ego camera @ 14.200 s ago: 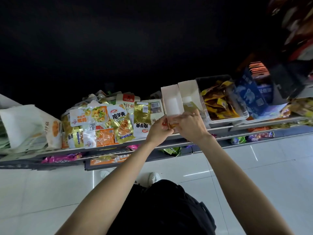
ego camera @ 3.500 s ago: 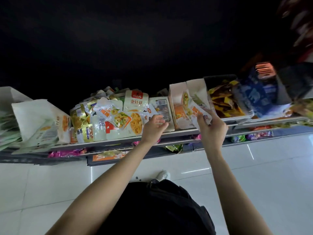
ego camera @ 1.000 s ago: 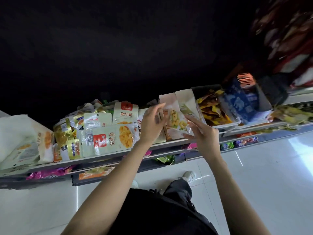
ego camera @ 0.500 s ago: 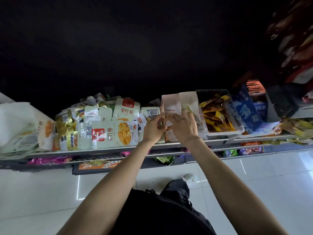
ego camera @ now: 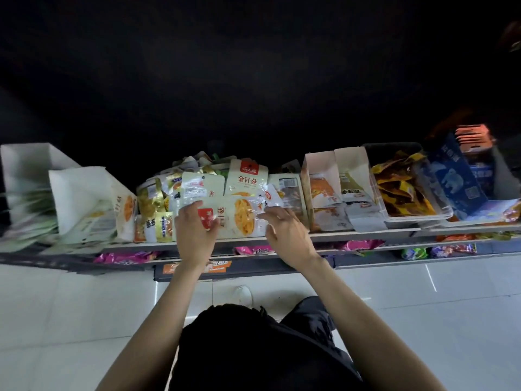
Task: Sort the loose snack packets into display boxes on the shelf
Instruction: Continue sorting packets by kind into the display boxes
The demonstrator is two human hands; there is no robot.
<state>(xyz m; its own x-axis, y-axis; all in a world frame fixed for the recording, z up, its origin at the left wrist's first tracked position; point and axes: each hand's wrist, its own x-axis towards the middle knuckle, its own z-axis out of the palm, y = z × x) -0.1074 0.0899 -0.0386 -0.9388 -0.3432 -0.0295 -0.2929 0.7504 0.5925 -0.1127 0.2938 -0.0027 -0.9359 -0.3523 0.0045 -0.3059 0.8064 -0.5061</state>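
Both hands are on one wide pale packet (ego camera: 236, 218) lying sideways at the front of the loose heap (ego camera: 180, 193) on the shelf (ego camera: 366, 235). The left hand (ego camera: 196, 230) covers its 9 o'clock end, thumb hooked over the red label and fingers curled on the top edge, so it seems to grip it; the right hand (ego camera: 284, 232) has its fingers spread and only lightly touching the 3 o'clock end, clamped on nothing that I can see. The likely risk is that lifting this front packet drags its upright neighbours forward off the shelf lip, since they lean on it from 12 o'clock. A one-handed grip on slick film could also slip. Toward 3 o'clock stand two narrow display boxes: the left one (ego camera: 318, 176) holds orange-printed packets, the right one (ego camera: 352, 170) pale grey ones, some spilling onto the front flaps. Beyond them a clear tub (ego camera: 394, 149) holds yellow-brown packets. At 9 o'clock a white box (ego camera: 81, 187) lies tipped, packets sliding out.
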